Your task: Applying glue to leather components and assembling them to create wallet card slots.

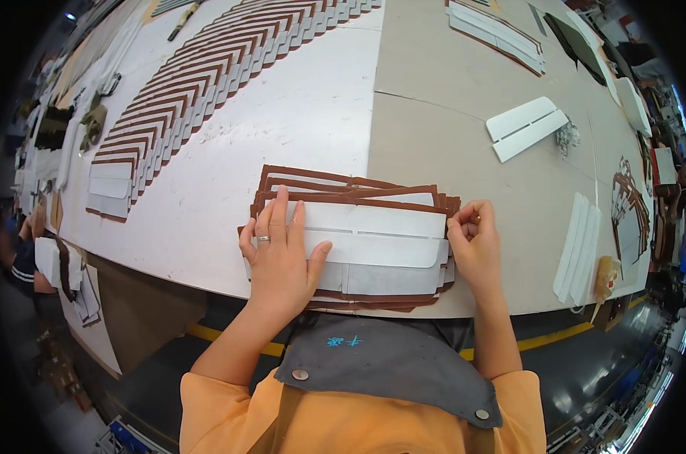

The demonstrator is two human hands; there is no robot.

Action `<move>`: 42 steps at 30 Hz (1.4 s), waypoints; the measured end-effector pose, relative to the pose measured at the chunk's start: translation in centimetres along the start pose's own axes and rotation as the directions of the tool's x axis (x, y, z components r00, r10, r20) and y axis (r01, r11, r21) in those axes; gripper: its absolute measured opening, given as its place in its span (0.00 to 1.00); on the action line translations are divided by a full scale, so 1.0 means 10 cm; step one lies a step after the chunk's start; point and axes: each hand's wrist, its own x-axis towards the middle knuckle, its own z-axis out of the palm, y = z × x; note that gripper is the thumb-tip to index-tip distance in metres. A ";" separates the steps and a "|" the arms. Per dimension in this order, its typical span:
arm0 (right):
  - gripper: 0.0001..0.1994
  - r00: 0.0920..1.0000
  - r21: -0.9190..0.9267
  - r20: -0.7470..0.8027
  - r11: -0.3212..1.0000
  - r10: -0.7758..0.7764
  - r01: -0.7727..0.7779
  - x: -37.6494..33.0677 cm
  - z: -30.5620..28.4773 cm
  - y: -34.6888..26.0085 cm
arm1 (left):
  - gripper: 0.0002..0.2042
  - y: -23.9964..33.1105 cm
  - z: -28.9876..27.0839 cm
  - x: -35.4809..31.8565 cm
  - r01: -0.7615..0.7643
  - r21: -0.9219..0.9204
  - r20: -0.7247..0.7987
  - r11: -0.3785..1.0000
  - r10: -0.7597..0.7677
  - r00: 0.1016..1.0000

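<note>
A loose stack of brown-edged panels [388,280] lies at the near edge of the table, in front of my body. Each panel is a flat rectangle, pale inside with a dark brown border, and the layers are slightly fanned. Across the top one runs a white strip piece [373,246] with a slit. My left hand [282,250] rests flat on the left part of the stack, fingers spread, a ring on one finger. At the stack's right edge my right hand [475,238] is closed in a pinch on the panel edge; its curled fingers hide exactly which layers it grips.
A long overlapping row of similar panels [199,91] runs up the table's left side. On the right lie a white slotted piece [528,127], narrow white strips [577,250], a yellowish handled tool [605,278] and more brown-edged pieces [632,219]. Another person's hand [36,219] shows far left.
</note>
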 end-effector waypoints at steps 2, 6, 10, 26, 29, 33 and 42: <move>0.07 0.999 0.080 0.026 0.996 0.025 -0.027 0.00 -0.01 0.02 | 0.30 0.15 0.03 0.11 -0.167 0.008 -0.038 0.986 0.167 0.985; 0.06 0.997 0.167 0.044 0.984 0.062 -0.068 0.02 -0.01 0.00 | 0.29 0.46 0.08 0.18 -0.584 -0.044 -0.054 0.811 0.582 0.811; 0.07 0.996 0.281 0.050 0.956 0.068 -0.080 0.01 -0.04 0.05 | 0.29 0.45 0.20 0.20 -0.579 -0.125 0.001 0.806 0.584 0.812; 0.02 0.972 0.418 0.226 0.894 0.067 -0.158 -0.05 -0.17 -0.05 | 0.24 -0.32 -0.04 0.40 -0.126 -0.401 -0.204 0.907 0.046 0.978; 0.01 0.973 0.427 0.222 0.892 0.058 -0.151 -0.06 -0.19 -0.03 | 0.24 -0.43 -0.09 0.40 0.021 -0.617 -0.068 0.786 -0.080 0.994; 0.02 0.978 0.447 0.200 0.883 0.058 -0.144 -0.07 -0.21 -0.03 | 0.23 -0.43 -0.14 0.38 0.067 -0.799 -0.027 0.597 -0.146 0.989; 0.03 0.986 0.480 0.132 0.864 0.104 -0.155 -0.10 -0.20 0.01 | 0.24 -0.41 -0.13 0.30 0.063 -0.943 0.025 0.326 -0.120 0.992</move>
